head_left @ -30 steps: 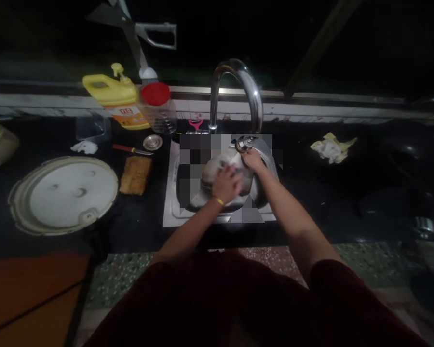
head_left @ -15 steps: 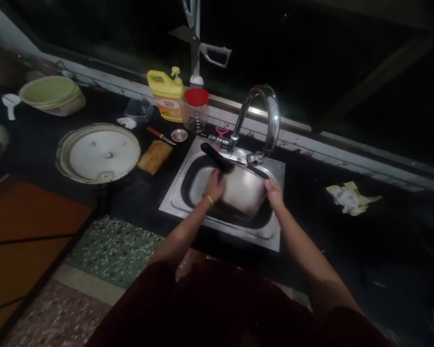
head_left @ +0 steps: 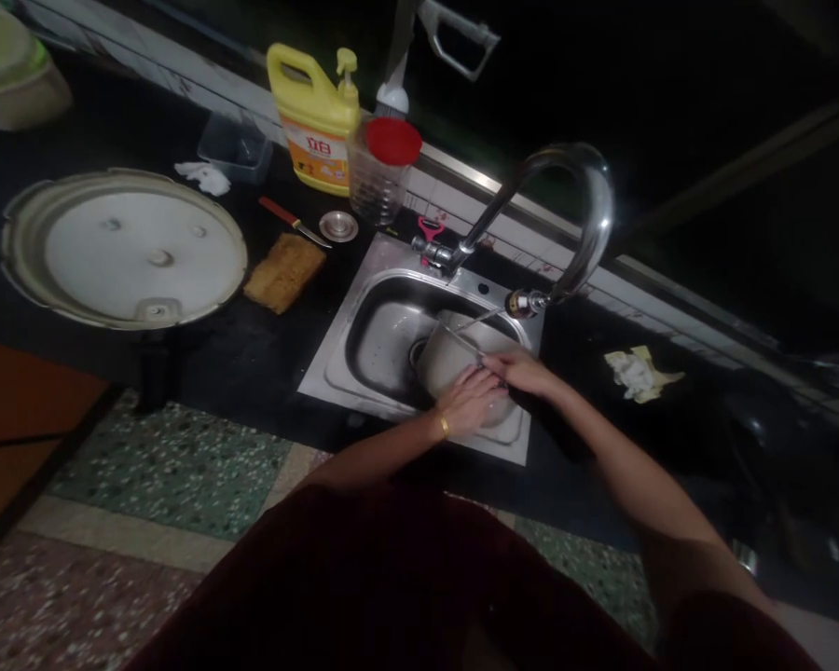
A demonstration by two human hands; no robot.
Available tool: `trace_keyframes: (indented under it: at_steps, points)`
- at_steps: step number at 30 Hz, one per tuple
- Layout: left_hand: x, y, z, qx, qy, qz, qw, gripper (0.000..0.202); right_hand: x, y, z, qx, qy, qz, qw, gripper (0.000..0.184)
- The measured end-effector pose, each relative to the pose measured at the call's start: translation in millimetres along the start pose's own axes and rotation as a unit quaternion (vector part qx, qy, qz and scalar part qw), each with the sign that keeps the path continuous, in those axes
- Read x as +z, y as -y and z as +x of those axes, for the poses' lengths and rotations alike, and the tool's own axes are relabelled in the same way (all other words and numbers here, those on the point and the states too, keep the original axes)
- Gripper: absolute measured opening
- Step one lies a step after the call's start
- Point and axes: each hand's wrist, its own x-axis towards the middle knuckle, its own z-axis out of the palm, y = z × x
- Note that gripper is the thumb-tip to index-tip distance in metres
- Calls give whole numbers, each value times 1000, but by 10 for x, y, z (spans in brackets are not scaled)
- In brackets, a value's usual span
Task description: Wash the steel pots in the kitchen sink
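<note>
A metal pot (head_left: 439,362) with a black handle (head_left: 563,427) sits tilted in the steel sink (head_left: 318,380), its handle pointing toward the lower right. Water runs from the curved faucet (head_left: 605,214) toward the pot's rim. My right hand (head_left: 524,371) is closed on the pot near where the handle joins. Against the pot's near side lies my left hand (head_left: 465,403), its fingers stretched out and reaching close to my right fingers. Its thumb and palm are hidden. A yellow band is around the left wrist.
Left of the sink lie a sponge block (head_left: 284,270), a red-handled knife (head_left: 294,222), a small metal disc (head_left: 338,226) and a large pot lid (head_left: 130,261). Behind stand a yellow detergent jug (head_left: 314,121) and a red-lidded jar (head_left: 384,177). A crumpled cloth (head_left: 639,375) lies to the right.
The pot has turned, so its black handle moved from the back left to the near right. Both hands shifted to the pot's near right side. The view also moved closer.
</note>
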Motion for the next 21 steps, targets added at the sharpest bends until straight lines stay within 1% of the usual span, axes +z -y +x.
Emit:
trace_keyframes:
  at_steps: [2,3,4,5,7,8,9,10,11,12,13,14,15,16,17,18,19,20,21]
  points:
    - [-31,161,-34,32,18,-16,999,40,44,39,-24,-17,25,-48,998,45]
    - [-57,275,-52,31,12,-28,999,38,64,38,-61,-23,19,-56,998,45]
    - [-94,406,-63,11,-9,-41,999,37,81,25,-106,-26,10,-52,998,45]
    - [-141,544,-61,-29,-42,-55,997,38,94,2,-152,-26,1,-37,999,46]
    - [-259,784,-7,-134,-118,-81,981,42,105,-65,-217,-16,-25,17,999,49]
    - [-322,853,44,-165,-140,-89,972,44,103,-107,-225,-8,-38,51,998,50]
    - [-380,869,104,-165,-140,-93,972,44,93,-154,-216,2,-51,89,995,51]
    - [-429,827,168,-139,-124,-91,978,43,74,-206,-192,14,-61,129,990,52]
    - [-463,730,230,-92,-92,-83,988,41,43,-266,-157,30,-65,166,983,53]
    - [-481,594,288,-43,-56,-69,995,39,-2,-333,-118,48,-61,197,977,55]
    - [-483,442,341,-10,-26,-56,998,38,-60,-406,-81,65,-49,217,973,56]
    - [-477,302,391,11,1,-46,999,38,-124,-482,-48,82,-32,224,971,57]
    - [-468,200,444,15,19,-40,999,38,-189,-555,-23,97,-14,220,971,58]
    - [-466,157,502,2,27,-41,999,38,-245,-619,-4,109,2,208,972,58]
    - [-477,185,571,-24,27,-51,998,39,-283,-667,12,121,7,192,974,58]
    - [-505,285,649,-69,21,-75,995,40,-296,-694,30,131,-2,174,976,57]
    - [-547,447,732,-120,10,-103,987,41,-281,-699,54,140,-27,155,978,56]
    - [-601,654,814,-178,-1,-142,974,42,-238,-684,87,150,-69,132,977,55]
    - [-658,884,886,-240,2,-201,950,41,-174,-653,129,159,-122,104,974,55]
